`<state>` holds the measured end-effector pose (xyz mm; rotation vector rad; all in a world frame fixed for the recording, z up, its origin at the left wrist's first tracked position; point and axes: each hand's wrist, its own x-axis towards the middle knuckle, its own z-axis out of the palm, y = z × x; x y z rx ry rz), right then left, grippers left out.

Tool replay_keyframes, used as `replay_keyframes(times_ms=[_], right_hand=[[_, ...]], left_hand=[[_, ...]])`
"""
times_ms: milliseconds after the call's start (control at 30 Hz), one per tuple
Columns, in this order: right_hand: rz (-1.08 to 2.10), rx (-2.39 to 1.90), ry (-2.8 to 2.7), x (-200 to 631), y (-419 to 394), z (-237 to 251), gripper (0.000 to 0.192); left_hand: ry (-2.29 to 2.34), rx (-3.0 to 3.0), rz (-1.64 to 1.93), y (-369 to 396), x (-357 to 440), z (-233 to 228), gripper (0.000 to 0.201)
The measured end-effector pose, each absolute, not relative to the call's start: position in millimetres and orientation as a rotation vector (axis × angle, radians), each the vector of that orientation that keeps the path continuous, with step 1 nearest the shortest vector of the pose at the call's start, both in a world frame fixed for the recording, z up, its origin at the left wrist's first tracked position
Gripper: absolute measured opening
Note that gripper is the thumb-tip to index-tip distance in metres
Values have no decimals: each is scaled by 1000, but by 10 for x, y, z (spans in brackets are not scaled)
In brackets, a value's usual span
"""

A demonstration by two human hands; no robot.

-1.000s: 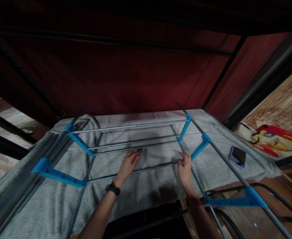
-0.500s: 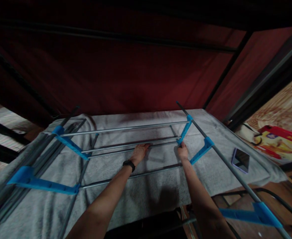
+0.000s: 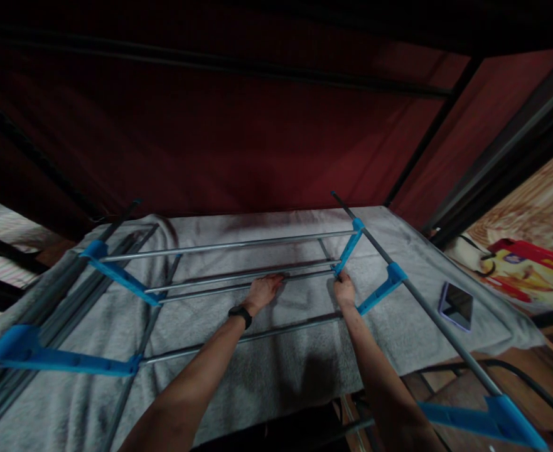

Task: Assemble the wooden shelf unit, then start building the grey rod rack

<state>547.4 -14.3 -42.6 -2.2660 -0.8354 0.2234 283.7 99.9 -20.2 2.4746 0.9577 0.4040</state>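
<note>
On the grey blanket (image 3: 276, 370), the rack (image 3: 238, 276) of metal rods and blue brackets lies flat. Left hand (image 3: 264, 290) curls over a middle rod, right hand (image 3: 344, 289) grips the rod's end by a blue bracket (image 3: 350, 246), and a phone (image 3: 456, 305) sits off right.

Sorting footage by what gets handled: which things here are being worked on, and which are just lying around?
In hand:
left hand and right hand on the middle metal rods
blue plastic connector by the right hand

Lying about:
smartphone
grey blanket
red packet
</note>
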Motion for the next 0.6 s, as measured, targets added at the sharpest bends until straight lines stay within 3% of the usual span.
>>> replay_keyframes(times_ms=[600], right_hand=[[182, -2325, -870, 5433, -149, -451, 59]], left_hand=[[1019, 2574, 101, 1016, 2863, -36, 37]])
